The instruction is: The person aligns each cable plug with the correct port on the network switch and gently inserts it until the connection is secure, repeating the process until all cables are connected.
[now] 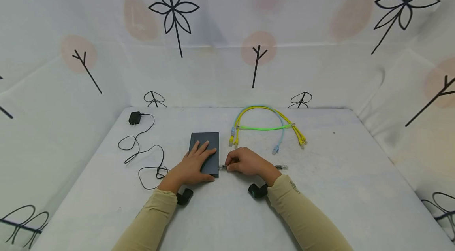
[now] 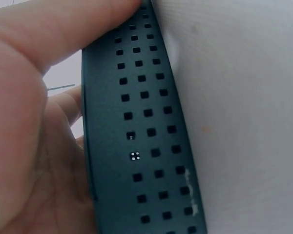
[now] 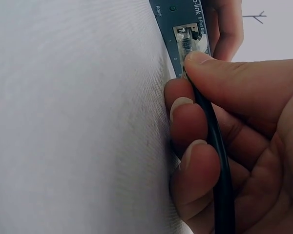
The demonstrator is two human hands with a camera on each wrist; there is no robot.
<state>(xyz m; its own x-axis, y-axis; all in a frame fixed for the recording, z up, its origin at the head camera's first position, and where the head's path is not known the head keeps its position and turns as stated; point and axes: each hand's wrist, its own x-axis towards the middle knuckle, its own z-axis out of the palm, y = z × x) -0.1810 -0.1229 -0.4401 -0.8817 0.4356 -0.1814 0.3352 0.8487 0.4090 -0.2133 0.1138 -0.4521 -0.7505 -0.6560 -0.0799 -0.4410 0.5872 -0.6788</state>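
Observation:
A dark network switch (image 1: pixel 212 140) lies flat on the white table. Spread over its top is my left hand (image 1: pixel 193 166), fingers straight, with the thumb by the near edge. The left wrist view shows the switch's vented side (image 2: pixel 107 146). My right hand (image 1: pixel 249 163) pinches a black network cable (image 3: pixel 217 141) just behind its clear plug (image 3: pixel 188 44). That plug is at the first port of the switch's front (image 3: pixel 161 19), and I cannot tell whether it is fully seated. The cable runs back under the palm, and its other plug (image 1: pixel 281 167) shows beyond the right wrist.
Behind the right hand lie yellow network cables (image 1: pixel 300 134), a green one (image 1: pixel 263 129) and a light blue one (image 1: pixel 282 140). A black power adapter (image 1: pixel 134 117) is at the far left, its looped cord (image 1: pixel 143 151) trailing toward the left wrist. Patterned white cloth surrounds the table.

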